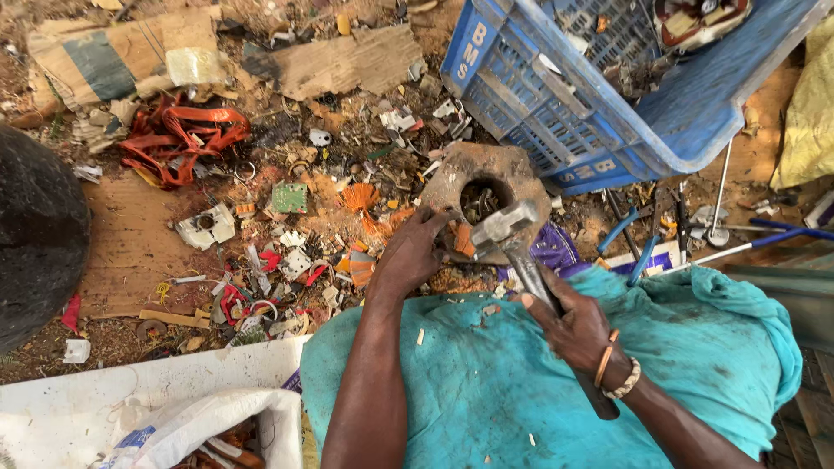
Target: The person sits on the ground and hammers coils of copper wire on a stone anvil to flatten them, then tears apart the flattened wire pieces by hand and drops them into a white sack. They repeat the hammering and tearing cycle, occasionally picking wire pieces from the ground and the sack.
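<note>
A rusty, flat metal block [512,174] with a round hole in it lies on the ground in front of my knees. My left hand [410,254] rests on its near edge and pinches a small orange part [463,241] against it. My right hand [575,328] grips the dark handle of a steel hammer [504,224]. The hammer head hangs just above the orange part, right beside my left fingers. A teal cloth [486,382] covers my lap under both forearms.
A blue plastic crate [695,113] tilts at the upper right with scrap inside. Pliers and a screwdriver [643,243] lie right of the block. Orange strapping [178,139], cardboard and small scrap litter the ground at left. A white sack [208,417] sits at lower left.
</note>
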Demonstrator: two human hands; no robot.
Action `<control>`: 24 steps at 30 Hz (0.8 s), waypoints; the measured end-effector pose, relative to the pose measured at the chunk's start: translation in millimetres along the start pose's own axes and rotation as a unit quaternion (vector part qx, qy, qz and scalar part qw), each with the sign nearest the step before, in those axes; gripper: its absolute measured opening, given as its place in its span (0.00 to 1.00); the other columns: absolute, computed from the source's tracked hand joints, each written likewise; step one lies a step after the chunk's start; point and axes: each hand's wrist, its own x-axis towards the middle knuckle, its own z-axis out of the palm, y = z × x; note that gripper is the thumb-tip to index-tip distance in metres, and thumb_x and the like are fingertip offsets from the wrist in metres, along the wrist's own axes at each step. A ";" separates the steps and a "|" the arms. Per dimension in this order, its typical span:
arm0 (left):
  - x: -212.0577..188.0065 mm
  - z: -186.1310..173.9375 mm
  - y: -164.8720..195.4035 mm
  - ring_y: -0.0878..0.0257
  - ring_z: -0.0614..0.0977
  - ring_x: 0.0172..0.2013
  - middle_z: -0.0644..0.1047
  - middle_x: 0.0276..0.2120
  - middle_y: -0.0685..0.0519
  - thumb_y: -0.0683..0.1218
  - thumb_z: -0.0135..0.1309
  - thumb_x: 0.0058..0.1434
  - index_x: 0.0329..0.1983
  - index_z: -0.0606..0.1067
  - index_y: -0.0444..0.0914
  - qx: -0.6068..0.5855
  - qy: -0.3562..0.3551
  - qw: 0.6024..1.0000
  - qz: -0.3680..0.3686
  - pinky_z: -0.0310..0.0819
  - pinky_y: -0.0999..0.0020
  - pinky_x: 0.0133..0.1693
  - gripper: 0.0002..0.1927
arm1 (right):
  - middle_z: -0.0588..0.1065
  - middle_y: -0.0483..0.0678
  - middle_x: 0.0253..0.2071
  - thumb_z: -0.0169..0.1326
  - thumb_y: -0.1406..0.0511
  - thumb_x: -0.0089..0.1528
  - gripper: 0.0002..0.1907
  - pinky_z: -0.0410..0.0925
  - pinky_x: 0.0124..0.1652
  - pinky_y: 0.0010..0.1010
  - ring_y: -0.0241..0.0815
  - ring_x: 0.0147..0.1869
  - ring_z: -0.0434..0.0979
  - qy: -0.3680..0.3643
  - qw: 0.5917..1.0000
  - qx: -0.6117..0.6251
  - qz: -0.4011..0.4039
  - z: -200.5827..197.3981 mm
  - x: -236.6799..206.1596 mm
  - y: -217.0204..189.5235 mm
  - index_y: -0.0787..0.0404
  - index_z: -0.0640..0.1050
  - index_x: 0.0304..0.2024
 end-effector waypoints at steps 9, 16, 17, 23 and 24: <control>-2.8 1.2 1.5 0.45 0.79 0.54 0.73 0.58 0.43 0.37 0.66 0.48 0.63 0.73 0.46 0.005 -0.008 1.000 0.009 0.75 0.54 0.54 0.36 | 0.73 0.43 0.20 0.58 0.56 0.63 0.32 0.65 0.19 0.27 0.30 0.18 0.71 0.010 1.000 -0.027 -0.013 14.5 -3.3 3.3 0.52 0.69 0.68; -0.5 7.8 13.1 0.42 0.69 0.61 0.71 0.58 0.45 0.46 0.70 0.48 0.56 0.76 0.46 0.089 0.013 0.991 0.097 0.61 0.47 0.63 0.30 | 0.68 0.43 0.21 0.54 0.58 0.65 0.19 0.62 0.14 0.30 0.33 0.15 0.64 -0.003 0.968 0.231 0.094 5.6 -1.0 32.1 0.60 0.79 0.55; 1.5 10.0 14.6 0.42 0.67 0.62 0.70 0.60 0.45 0.45 0.70 0.49 0.57 0.76 0.45 0.104 0.012 0.990 0.097 0.59 0.46 0.63 0.30 | 0.68 0.43 0.21 0.54 0.58 0.66 0.17 0.62 0.14 0.30 0.33 0.15 0.65 -0.010 0.961 0.256 0.104 5.8 3.1 36.4 0.60 0.77 0.53; 1.3 16.4 15.4 0.46 0.69 0.59 0.76 0.54 0.50 0.41 0.67 0.49 0.53 0.77 0.42 0.096 0.011 0.992 0.085 0.57 0.46 0.61 0.26 | 0.75 0.54 0.31 0.57 0.58 0.64 0.20 0.71 0.27 0.40 0.49 0.28 0.77 0.057 0.994 0.091 -0.007 3.1 15.4 44.4 0.64 0.77 0.53; -0.3 15.9 14.6 0.50 0.71 0.57 0.80 0.48 0.53 0.43 0.67 0.53 0.50 0.78 0.42 0.045 0.001 0.997 0.061 0.58 0.49 0.62 0.21 | 0.77 0.58 0.37 0.59 0.57 0.62 0.23 0.72 0.33 0.41 0.53 0.35 0.79 0.144 0.979 -0.074 -0.126 3.1 15.5 39.4 0.64 0.77 0.55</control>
